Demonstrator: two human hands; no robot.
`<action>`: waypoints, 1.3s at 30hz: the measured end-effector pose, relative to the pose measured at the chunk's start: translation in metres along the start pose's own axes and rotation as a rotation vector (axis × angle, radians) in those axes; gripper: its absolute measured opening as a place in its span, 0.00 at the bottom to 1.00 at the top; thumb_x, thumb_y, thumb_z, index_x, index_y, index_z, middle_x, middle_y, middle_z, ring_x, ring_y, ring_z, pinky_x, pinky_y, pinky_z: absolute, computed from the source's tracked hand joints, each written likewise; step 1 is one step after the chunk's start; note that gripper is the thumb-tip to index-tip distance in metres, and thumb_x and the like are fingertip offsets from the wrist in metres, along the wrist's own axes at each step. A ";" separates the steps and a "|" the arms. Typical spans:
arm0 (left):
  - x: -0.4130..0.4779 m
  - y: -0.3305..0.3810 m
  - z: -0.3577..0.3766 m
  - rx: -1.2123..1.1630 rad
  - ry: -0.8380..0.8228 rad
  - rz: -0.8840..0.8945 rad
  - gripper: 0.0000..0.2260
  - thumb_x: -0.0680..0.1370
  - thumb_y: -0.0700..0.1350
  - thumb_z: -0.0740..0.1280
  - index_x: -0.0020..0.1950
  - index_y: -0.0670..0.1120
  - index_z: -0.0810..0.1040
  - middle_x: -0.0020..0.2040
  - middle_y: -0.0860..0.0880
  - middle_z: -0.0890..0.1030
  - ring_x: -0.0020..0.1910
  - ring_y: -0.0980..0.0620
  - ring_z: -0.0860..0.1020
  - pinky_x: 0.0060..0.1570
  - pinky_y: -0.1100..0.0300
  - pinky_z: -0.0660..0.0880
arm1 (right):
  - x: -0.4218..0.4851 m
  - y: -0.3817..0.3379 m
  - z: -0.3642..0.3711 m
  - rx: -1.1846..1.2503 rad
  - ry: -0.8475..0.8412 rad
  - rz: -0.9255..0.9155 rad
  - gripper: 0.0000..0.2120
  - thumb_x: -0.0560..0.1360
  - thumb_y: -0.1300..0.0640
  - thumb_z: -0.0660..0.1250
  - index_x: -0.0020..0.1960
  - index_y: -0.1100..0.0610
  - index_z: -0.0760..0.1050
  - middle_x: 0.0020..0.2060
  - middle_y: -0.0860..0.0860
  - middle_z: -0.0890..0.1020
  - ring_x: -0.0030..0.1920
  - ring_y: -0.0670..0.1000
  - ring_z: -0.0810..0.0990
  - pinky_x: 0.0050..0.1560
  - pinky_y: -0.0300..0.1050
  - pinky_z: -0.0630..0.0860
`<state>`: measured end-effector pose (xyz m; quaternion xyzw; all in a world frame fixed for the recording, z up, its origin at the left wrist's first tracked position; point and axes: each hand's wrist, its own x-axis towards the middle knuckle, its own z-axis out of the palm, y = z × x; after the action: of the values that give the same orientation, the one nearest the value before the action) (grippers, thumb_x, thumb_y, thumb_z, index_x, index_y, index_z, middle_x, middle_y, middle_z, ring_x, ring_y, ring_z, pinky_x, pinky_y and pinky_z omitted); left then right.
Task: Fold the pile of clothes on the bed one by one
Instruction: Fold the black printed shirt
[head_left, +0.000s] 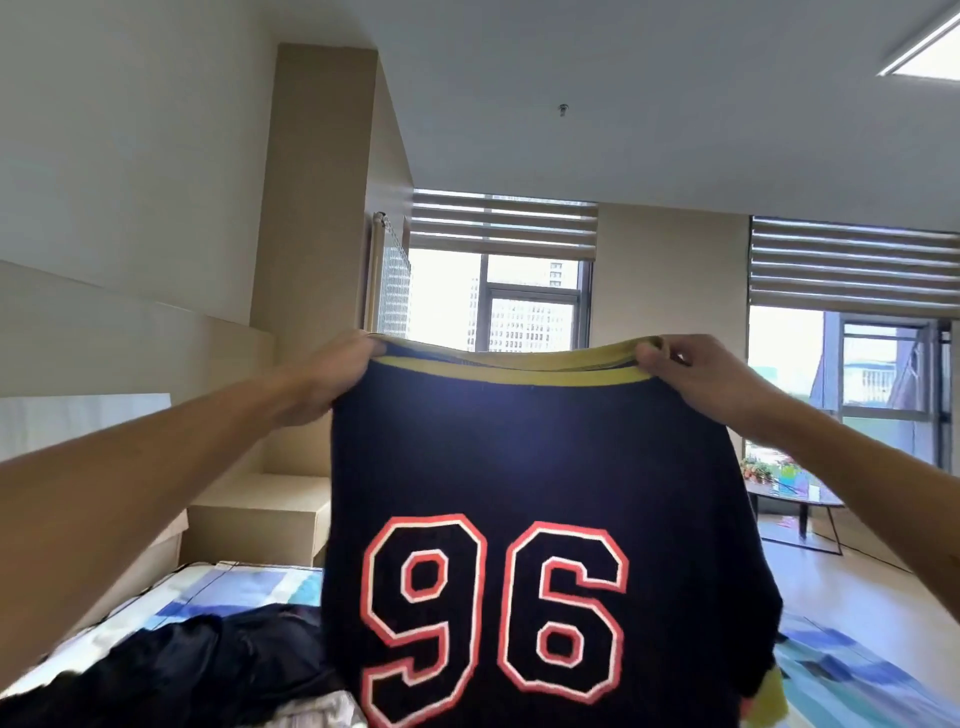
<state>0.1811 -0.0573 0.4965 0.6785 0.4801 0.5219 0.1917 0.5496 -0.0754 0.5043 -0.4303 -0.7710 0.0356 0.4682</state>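
At the far left, the bed (218, 587) ran along a beige wall panel, its blue and white patterned cover showing only in strips, with a heap of dark clothes (208, 670) lying on it near the lower edge of the view. The left hand (332, 371) was closed on the left end of the yellow ribbed band of one dark jersey (524, 467), which it held up in the air above the bed. The jersey hung flat and spread, facing the camera, and carried two large red and white digits, 96; its lower edge ran out of view. It blocked most of the bed behind it. The right hand (696, 374) pinched the band's right end, thumb on the near side, so the band stretched almost level between the two hands. Above the hands the room was open up to the ceiling. Two windows (530, 306) with striped blinds stood behind, and at the right a low dark table (800, 501) with small coloured things stood on the pale floor, well apart from the bed.
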 end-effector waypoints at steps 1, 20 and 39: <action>-0.004 0.001 -0.002 0.007 -0.028 0.040 0.15 0.85 0.40 0.54 0.43 0.46 0.76 0.26 0.56 0.80 0.29 0.59 0.78 0.36 0.60 0.69 | -0.002 0.002 -0.004 -0.018 -0.050 -0.033 0.08 0.78 0.45 0.65 0.50 0.45 0.83 0.38 0.41 0.84 0.38 0.42 0.79 0.41 0.31 0.73; -0.011 -0.059 -0.033 0.796 0.094 0.442 0.08 0.83 0.48 0.62 0.49 0.44 0.74 0.43 0.45 0.80 0.42 0.44 0.78 0.41 0.54 0.67 | -0.024 0.037 0.019 -0.420 -0.005 0.006 0.11 0.83 0.51 0.61 0.55 0.52 0.81 0.47 0.51 0.84 0.48 0.56 0.81 0.47 0.48 0.72; 0.035 0.141 -0.121 0.910 0.907 0.673 0.09 0.83 0.44 0.56 0.58 0.43 0.73 0.53 0.34 0.79 0.50 0.28 0.77 0.46 0.42 0.70 | 0.064 -0.109 -0.109 -0.624 0.715 -0.279 0.12 0.81 0.46 0.61 0.45 0.53 0.71 0.42 0.59 0.79 0.47 0.65 0.77 0.42 0.50 0.65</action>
<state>0.1366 -0.1218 0.6683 0.5190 0.4473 0.5312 -0.4984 0.5505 -0.1376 0.6595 -0.4278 -0.5863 -0.4098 0.5525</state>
